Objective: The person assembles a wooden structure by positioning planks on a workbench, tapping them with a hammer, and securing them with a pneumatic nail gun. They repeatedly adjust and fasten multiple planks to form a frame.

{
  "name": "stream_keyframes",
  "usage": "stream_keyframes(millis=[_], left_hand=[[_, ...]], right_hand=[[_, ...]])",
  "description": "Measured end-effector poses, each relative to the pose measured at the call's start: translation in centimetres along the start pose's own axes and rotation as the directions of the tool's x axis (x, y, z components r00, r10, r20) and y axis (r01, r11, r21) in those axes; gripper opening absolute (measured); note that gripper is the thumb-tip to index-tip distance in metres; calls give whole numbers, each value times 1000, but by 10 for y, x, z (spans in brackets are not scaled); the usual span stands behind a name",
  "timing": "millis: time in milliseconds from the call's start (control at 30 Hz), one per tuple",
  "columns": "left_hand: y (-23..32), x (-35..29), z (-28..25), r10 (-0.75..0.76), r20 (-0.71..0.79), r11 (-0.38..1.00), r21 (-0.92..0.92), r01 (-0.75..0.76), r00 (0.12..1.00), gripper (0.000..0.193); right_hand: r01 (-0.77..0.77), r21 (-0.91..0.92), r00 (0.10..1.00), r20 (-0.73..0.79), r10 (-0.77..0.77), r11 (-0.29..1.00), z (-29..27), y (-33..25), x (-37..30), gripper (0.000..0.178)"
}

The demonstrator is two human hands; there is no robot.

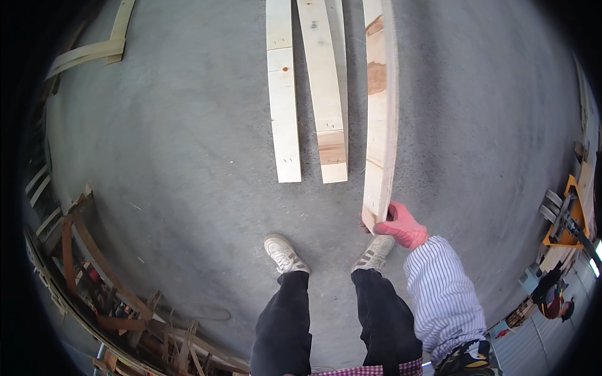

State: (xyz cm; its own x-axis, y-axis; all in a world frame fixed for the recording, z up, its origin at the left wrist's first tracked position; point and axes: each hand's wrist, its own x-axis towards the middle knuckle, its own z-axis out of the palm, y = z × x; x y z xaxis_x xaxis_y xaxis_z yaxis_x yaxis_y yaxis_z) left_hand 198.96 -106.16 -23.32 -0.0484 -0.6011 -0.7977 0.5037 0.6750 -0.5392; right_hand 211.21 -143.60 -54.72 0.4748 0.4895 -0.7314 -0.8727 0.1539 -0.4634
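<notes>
My right hand (404, 227), in a pink glove, grips the near end of a long wooden plank (377, 135). The thumb lies on its right side and fingertips show at its left edge. Raised at this end, the plank runs away from me past the upper edge of the view; brown patches mark its far part. To its left, a second plank (329, 106) and a pale plank (284, 113) with a small knot lie on the floor, their near ends roughly level. Part of another board (339, 50) shows beside the second plank. My left hand is out of view.
My shoes (285, 254) stand on the grey concrete floor (188, 144). Wooden pieces (94, 50) lie joined at the upper left. A cluttered wooden rack (106, 263) fills the lower left. A yellow-framed tool (567, 216) and other items line the right side.
</notes>
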Motion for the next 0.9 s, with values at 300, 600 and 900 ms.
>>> stream_keyframes(millis=[300,600,900], left_hand=[[-9,-10,-5,0,221,996,-87,20,975,64],[-34,-3,-22,144,291,980,-177,-95,946,62],[-79,-178,177,292,618,-44,771,-635,730,39]], right_hand=[[-271,348,538,-718,441,898,9,87,-75,64],[-225,-277,823,-568,30,934,147,-15,-135,38],[-167,-377,899,-437,-16,911,249,-104,-342,39]])
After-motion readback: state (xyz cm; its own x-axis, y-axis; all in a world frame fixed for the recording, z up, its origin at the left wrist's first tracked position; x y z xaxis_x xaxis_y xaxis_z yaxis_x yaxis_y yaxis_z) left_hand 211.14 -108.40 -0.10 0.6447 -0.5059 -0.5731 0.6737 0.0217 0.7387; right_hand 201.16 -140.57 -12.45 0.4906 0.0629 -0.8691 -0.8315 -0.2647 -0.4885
